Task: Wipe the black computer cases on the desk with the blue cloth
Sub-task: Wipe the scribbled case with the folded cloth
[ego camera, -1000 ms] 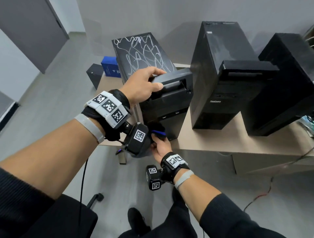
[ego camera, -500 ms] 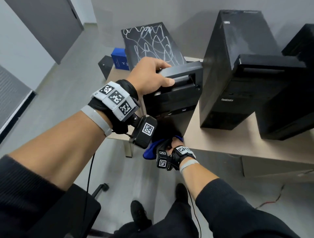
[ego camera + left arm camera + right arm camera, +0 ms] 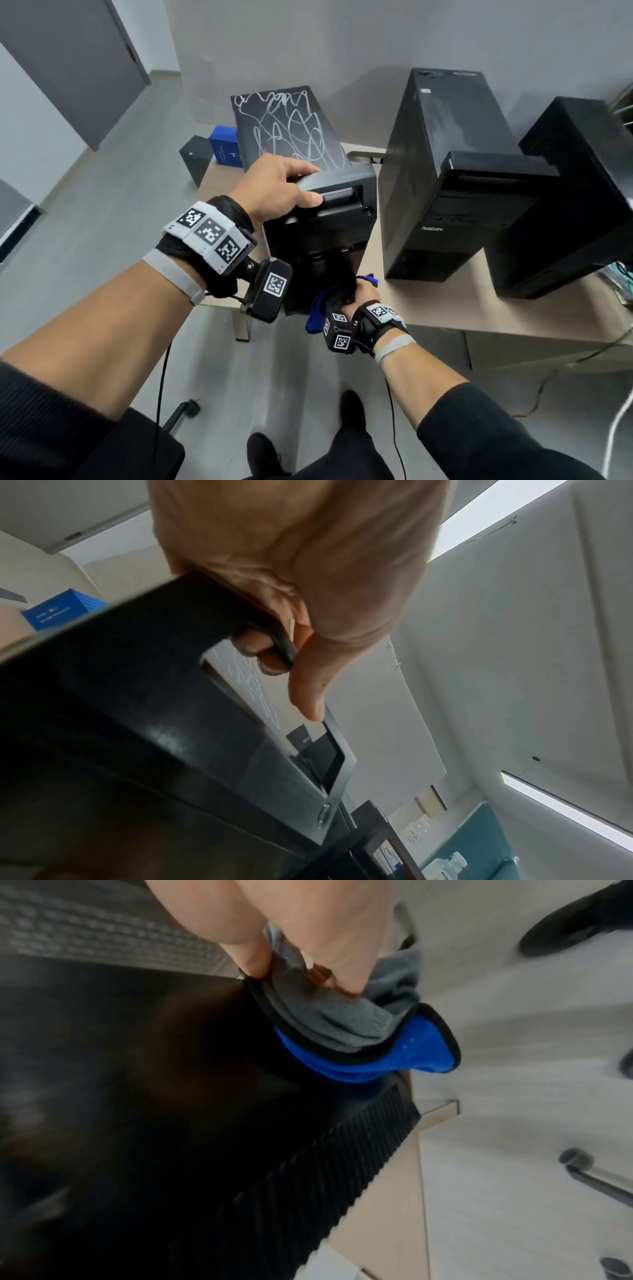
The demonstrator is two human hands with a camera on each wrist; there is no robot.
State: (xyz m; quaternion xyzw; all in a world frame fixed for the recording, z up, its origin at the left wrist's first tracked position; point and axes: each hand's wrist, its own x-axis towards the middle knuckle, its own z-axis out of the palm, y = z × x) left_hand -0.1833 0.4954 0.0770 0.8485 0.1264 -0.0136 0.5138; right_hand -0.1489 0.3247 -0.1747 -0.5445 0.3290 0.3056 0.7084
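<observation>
A left hand [image 3: 274,192] grips the top handle of the leftmost of 3 black computer cases [image 3: 318,233] on the counter [image 3: 445,308]; the right hand [image 3: 359,294] clutches the blue cloth [image 3: 421,1047] against its lower front.

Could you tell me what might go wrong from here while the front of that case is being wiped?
1. The scribbled case stands at the desk edge; the left hand grips its top handle, and if that grip loosens, wiping pressure could tip it.
2. The blue cloth is bunched in the right hand, so the wipe may miss spots.
</observation>
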